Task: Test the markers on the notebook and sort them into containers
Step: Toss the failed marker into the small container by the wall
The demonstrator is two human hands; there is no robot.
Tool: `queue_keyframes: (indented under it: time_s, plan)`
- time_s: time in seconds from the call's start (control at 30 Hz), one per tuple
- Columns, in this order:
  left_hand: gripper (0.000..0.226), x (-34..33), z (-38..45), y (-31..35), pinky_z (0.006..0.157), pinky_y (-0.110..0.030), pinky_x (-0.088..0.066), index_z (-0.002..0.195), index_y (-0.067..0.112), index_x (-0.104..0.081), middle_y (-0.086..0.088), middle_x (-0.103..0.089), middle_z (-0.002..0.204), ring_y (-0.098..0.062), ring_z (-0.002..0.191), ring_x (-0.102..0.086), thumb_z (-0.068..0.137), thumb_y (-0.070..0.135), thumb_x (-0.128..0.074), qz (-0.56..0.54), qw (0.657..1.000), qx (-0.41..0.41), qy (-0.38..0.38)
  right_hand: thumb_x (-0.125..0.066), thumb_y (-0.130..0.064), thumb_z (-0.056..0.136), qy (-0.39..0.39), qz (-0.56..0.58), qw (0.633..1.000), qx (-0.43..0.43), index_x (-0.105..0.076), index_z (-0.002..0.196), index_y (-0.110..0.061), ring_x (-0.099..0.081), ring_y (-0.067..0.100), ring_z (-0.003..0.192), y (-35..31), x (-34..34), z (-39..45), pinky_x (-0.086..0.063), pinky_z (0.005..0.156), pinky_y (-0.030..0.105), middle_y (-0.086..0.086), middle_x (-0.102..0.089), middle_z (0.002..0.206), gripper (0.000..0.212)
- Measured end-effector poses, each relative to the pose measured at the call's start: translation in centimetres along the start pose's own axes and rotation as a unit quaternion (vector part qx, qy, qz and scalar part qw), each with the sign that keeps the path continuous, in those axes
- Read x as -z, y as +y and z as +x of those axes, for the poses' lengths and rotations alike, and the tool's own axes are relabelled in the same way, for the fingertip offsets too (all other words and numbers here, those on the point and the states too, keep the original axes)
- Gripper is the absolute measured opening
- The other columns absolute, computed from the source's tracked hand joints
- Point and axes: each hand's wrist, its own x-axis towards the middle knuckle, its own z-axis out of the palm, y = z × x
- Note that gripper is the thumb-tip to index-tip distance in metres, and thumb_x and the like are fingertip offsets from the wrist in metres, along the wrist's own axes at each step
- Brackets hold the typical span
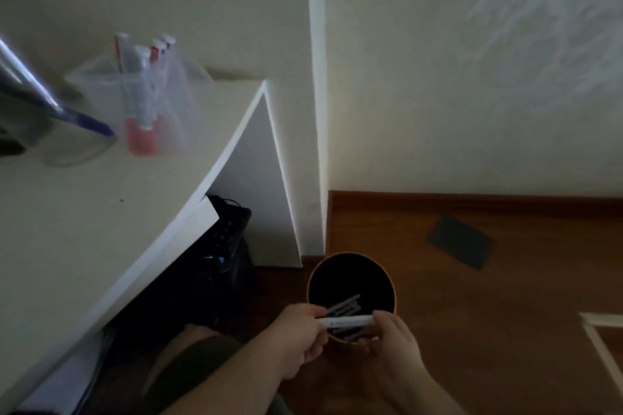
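A white marker (347, 320) lies level over the near rim of a round black bin (350, 259) on the floor. My left hand (296, 337) pinches its left end and my right hand (392, 344) pinches its right end. Several markers lie inside the bin (344, 307). On the white desk (84, 229) at left stands a clear plastic container (175, 104) holding several upright markers with red and white parts. A purple-tipped marker (91, 125) pokes out at the far left. No notebook is in view.
A dark flat object (460, 241) lies on the wooden floor to the right. Dark bags or gear (226, 246) sit under the desk. A white wall corner (317, 94) rises behind the bin. My knee (192, 357) shows at the bottom.
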Motion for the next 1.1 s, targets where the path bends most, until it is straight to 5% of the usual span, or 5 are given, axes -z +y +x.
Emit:
queue_keyframes:
  time_s: [0.37, 0.57, 0.83, 0.97, 1.1]
  plan:
    - [0.047, 0.8, -2.2, 2.1, 0.1, -0.041, -0.056, 0.146, 0.012, -0.051, -0.012, -0.062, 0.126, -0.027, 0.108, -0.068, 0.102, -0.006, -0.049, -0.104, 0.993, -0.043, -0.041, -0.051, -0.007, 0.104, 0.022, -0.018, 0.997, -0.077, -0.039, 0.153, -0.014, -0.069, 0.031, 0.083, -0.1, -0.7, 5.1, -0.057, 0.082, 0.044, 0.019, -0.067, 0.107, 0.051]
    - [0.036, 4.6, -14.5, 6.6, 0.087, -0.033, -0.062, 0.129, 0.013, -0.065, -0.012, -0.075, 0.113, -0.025, 0.101, -0.076, 0.1, -0.006, -0.052, -0.186, 0.955, -0.21, -0.101, -0.056, -0.009, 0.095, -0.238, -0.02, 0.969, 0.064, -0.065, 0.124, -0.007, -0.068, 0.032, 0.081, -8.9, -10.1, -8.4, -0.053, 0.072, 0.043, 0.02, -0.069, 0.093, 0.031]
    - [0.029, 24.3, -29.9, 7.3, 0.064, -0.026, -0.05, 0.114, 0.021, -0.071, -0.002, -0.072, 0.087, -0.014, 0.076, -0.064, 0.094, 0.003, -0.063, -0.049, 0.856, -0.499, 0.125, -0.053, 0.008, 0.09, -0.542, -0.118, 0.789, 0.264, -0.071, 0.08, -0.021, -0.055, 0.025, 0.058, -11.9, -26.8, -27.4, -0.041, 0.055, 0.034, 0.014, -0.058, 0.067, 0.036]
    - [0.021, 36.8, -30.1, 0.8, 0.061, -0.022, -0.047, 0.102, 0.035, -0.073, 0.012, -0.068, 0.079, -0.009, 0.072, -0.06, 0.096, 0.015, -0.067, 0.103, 0.81, -0.409, 0.407, -0.063, 0.002, 0.091, -0.566, -0.293, 0.697, 0.327, -0.072, 0.089, -0.023, -0.066, 0.019, 0.065, -6.5, -36.7, -31.5, -0.052, 0.064, 0.037, 0.005, -0.069, 0.075, 0.027]
    - [0.029, 44.3, -29.5, -7.6, 0.093, -0.03, -0.05, 0.116, 0.046, -0.065, 0.018, -0.06, 0.112, -0.005, 0.104, -0.058, 0.092, 0.062, -0.06, 0.272, 0.821, -0.21, 0.456, -0.067, -0.025, 0.095, -0.473, -0.506, 0.513, 0.507, -0.071, 0.111, -0.036, -0.064, 0.009, 0.095, -0.2, -45.9, -32.0, -0.054, 0.082, 0.029, -0.011, -0.065, 0.111, 0.02]
